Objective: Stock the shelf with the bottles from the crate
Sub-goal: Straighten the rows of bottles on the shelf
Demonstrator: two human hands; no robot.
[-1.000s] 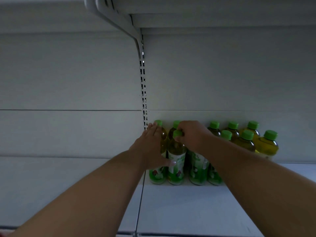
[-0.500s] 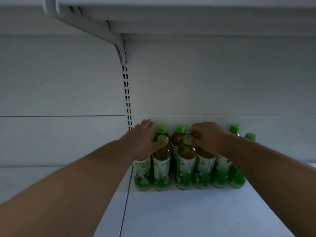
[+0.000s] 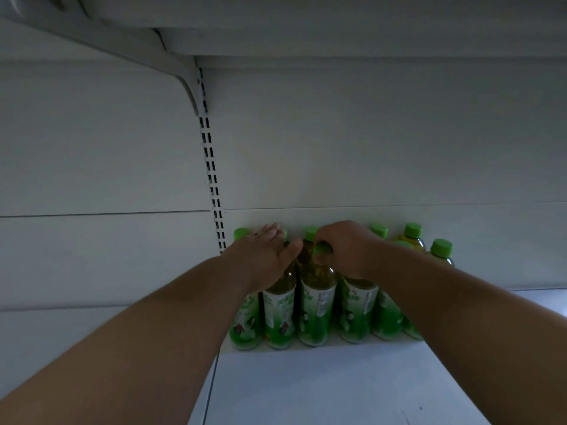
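Observation:
Several green-capped tea bottles [image 3: 316, 305] with green and white labels stand upright in two rows at the back of the white shelf [image 3: 322, 384]. My left hand [image 3: 264, 256] lies with straight fingers over the tops of the leftmost bottles [image 3: 277, 314], thumb against one neck. My right hand [image 3: 346, 250] grips the cap and neck of a front-row bottle near the middle. More bottles [image 3: 440, 250] stand to the right, partly hidden by my right forearm. No crate is in view.
A slotted upright rail [image 3: 211, 167] runs down the back wall just left of the bottles. A bracket [image 3: 129, 53] carries the shelf above, close overhead. Shelf surface shows in front of the bottles and to their left.
The view has moved closer and shifted. My left hand has slid from the side of a bottle up over the caps at the left. My right hand keeps its grip on a front bottle's cap.

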